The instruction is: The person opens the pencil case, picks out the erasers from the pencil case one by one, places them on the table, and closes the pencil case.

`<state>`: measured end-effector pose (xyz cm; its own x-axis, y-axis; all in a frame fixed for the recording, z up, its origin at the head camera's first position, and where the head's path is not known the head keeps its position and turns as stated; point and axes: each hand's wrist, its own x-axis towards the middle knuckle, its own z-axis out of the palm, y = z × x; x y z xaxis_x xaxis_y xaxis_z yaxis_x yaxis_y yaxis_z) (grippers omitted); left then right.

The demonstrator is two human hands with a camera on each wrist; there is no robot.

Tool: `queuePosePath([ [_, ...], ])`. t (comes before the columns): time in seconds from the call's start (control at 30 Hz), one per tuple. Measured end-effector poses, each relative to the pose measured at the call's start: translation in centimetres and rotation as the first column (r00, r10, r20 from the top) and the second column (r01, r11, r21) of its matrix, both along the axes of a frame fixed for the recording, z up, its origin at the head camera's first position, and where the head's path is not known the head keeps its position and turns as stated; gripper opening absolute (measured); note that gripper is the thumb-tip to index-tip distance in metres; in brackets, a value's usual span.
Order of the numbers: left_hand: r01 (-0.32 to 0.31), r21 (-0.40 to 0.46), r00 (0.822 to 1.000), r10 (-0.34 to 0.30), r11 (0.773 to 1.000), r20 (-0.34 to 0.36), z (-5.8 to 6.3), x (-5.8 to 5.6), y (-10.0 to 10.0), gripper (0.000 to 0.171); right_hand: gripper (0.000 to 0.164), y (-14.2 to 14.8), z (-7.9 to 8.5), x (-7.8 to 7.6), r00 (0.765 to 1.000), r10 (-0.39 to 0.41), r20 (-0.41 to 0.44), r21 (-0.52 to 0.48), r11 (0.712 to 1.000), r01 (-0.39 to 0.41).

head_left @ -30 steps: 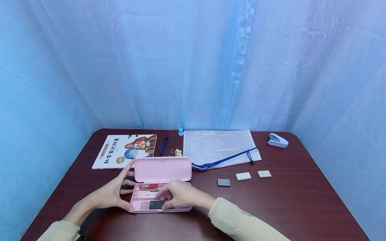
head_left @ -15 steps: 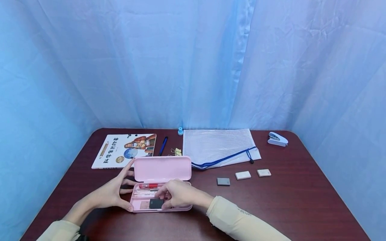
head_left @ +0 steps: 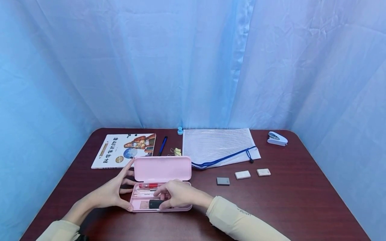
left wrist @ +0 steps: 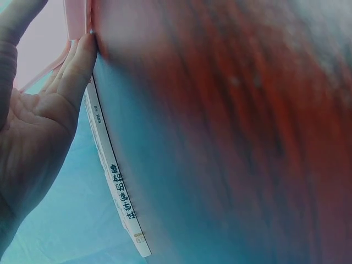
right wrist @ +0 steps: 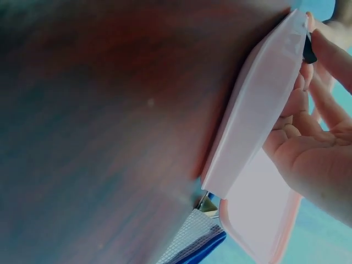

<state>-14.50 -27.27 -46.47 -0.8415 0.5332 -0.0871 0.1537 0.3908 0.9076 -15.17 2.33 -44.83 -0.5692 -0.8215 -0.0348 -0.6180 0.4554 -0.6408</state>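
A pink pencil case (head_left: 163,169) stands with its lid up on the table. Pens, one with a red part (head_left: 152,185), fill its rear compartment. My left hand (head_left: 113,193) spans the case's left end with straight fingers, thumb at the front corner and index finger up at the lid. Inside the front compartment, my right hand (head_left: 181,193) pinches a black eraser (head_left: 155,204), which tilts up in the head view. The eraser's dark edge also shows by the fingertips in the right wrist view. A pale pinkish block (head_left: 144,204) lies beside it.
Right of the case lie a grey eraser (head_left: 223,181) and two white erasers (head_left: 242,174). Behind are a book (head_left: 120,152), a blue pen (head_left: 163,145), a yellow binder clip (head_left: 178,152), a light-blue small item (head_left: 180,131), a mesh zip pouch (head_left: 217,145) and a stapler (head_left: 277,139).
The black eraser has tipped from lying flatter to tilted under my right fingers, which have shifted slightly to the left. My left hand and the case stay in place.
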Motion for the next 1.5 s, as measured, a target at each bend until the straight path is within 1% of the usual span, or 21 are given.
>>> queuePosePath([
  [0.1,0.003,0.007,1.0,-0.003,1.0,-0.003,0.0,0.0,0.0,0.14,0.022,-0.1,0.0,0.1,1.0,-0.01,-0.003,0.007,1.0,0.01],
  [0.2,0.002,0.014,1.0,-0.002,1.0,-0.001,-0.1,0.0,0.0,0.14,0.018,-0.1,0.0,0.1,1.0,-0.003,-0.007,0.008,1.0,0.003],
  [0.43,0.0,0.01,1.0,0.0,1.0,-0.003,-0.2,0.0,-0.1,0.14,0.019,0.0,0.0,0.1,1.0,0.008,0.017,-0.008,1.0,-0.008],
  [0.67,0.002,0.019,1.0,-0.001,1.0,-0.005,-0.2,-0.1,-0.1,0.14,0.019,0.0,0.1,0.0,1.0,-0.01,0.01,0.002,1.0,0.01],
  [0.9,0.001,0.016,1.0,-0.001,1.0,-0.01,-0.2,0.0,-0.1,0.141,0.02,0.1,0.1,-0.2,1.0,-0.004,0.021,-0.012,1.0,0.004],
  [1.07,0.0,0.013,1.0,0.0,1.0,-0.01,-0.2,0.0,-0.1,0.14,0.017,0.2,0.4,-0.3,0.996,-0.02,0.092,-0.05,0.998,0.025],
  [1.2,-0.001,0.013,1.0,0.002,1.0,-0.009,-0.1,0.0,-0.1,0.14,0.014,0.6,0.7,-0.4,0.985,-0.049,0.168,-0.107,0.992,0.068],
  [1.4,-0.004,0.009,1.0,0.004,1.0,-0.012,-0.1,0.0,0.0,0.14,0.01,1.7,1.0,-0.1,0.961,-0.098,0.26,-0.181,0.972,0.149],
  [1.5,-0.004,0.006,1.0,0.004,1.0,-0.013,-0.1,0.1,0.0,0.141,0.009,2.8,1.3,0.0,0.942,-0.107,0.318,-0.213,0.96,0.181],
])
